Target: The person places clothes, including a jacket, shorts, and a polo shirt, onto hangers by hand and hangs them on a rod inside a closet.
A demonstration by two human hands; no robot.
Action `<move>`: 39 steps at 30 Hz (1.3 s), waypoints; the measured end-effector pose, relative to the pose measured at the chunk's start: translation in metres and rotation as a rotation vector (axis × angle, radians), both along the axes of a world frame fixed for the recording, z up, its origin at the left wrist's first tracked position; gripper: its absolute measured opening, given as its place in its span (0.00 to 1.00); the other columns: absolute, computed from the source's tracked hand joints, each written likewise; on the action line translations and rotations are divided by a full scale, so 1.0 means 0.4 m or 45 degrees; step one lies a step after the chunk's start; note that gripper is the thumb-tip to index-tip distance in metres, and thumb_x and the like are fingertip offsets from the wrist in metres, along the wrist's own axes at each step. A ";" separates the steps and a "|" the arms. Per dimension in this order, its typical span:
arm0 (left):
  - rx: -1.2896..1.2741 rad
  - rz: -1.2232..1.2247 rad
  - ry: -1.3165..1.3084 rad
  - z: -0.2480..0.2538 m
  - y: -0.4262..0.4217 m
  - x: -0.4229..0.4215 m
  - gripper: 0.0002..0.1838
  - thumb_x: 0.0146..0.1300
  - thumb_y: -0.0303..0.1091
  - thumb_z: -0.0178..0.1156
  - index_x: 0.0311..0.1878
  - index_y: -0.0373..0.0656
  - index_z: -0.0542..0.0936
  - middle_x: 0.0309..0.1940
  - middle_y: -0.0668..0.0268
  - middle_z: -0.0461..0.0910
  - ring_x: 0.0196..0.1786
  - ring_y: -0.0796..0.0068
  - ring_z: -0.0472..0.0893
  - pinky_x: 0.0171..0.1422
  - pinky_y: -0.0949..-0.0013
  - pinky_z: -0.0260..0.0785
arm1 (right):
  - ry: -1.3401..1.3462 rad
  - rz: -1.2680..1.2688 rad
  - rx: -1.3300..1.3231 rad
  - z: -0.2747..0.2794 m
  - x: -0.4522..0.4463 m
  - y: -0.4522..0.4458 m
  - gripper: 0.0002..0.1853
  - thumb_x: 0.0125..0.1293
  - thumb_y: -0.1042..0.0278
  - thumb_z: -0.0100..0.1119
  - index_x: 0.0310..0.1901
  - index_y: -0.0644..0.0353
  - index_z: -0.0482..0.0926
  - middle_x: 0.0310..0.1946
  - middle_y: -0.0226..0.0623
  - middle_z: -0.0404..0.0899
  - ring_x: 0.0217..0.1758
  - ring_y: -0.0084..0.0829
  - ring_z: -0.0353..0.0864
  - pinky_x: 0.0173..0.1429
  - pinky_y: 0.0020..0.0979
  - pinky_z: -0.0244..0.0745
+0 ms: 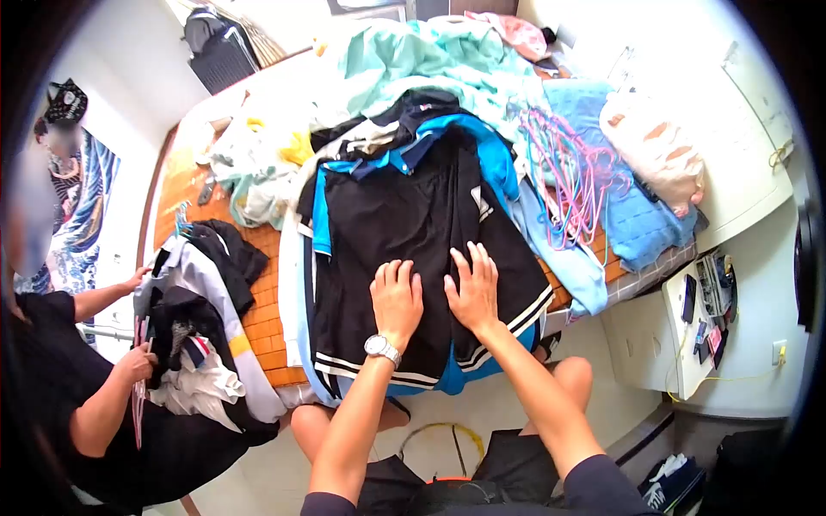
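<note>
A pair of black shorts (391, 215) with white-striped hems lies spread over a pile of clothes on the bed. My left hand (397, 301), with a watch (382, 347) on the wrist, rests flat on one leg of the shorts, fingers out. On the other leg lies my right hand (473, 288), its fingers also stretched and slightly apart. Neither hand grips anything. A bright blue shirt (497, 159) with a dark collar shows from under the shorts, and light blue cloth (575, 279) sticks out beside it.
Pink and blue hangers (568, 176) lie in a heap at the right, near folded blue cloth (641, 228). Mint-green bedding (422, 56) covers the far side. At the left a person (95, 387) holds hangers and clothes. A white cabinet (637, 344) stands at right.
</note>
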State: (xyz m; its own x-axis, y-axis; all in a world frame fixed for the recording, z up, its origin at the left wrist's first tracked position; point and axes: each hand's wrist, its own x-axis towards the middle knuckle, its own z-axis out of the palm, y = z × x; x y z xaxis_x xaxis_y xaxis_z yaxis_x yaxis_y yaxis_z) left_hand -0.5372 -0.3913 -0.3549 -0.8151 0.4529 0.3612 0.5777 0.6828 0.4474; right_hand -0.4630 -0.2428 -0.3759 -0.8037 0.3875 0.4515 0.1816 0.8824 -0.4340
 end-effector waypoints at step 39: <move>-0.152 -0.048 0.050 -0.050 -0.072 0.080 0.26 0.71 0.43 0.54 0.70 0.47 0.75 0.73 0.56 0.69 0.78 0.51 0.63 0.82 0.48 0.49 | -0.296 0.164 0.104 -0.006 0.048 0.001 0.28 0.71 0.55 0.54 0.69 0.56 0.74 0.75 0.53 0.62 0.81 0.48 0.57 0.82 0.57 0.47</move>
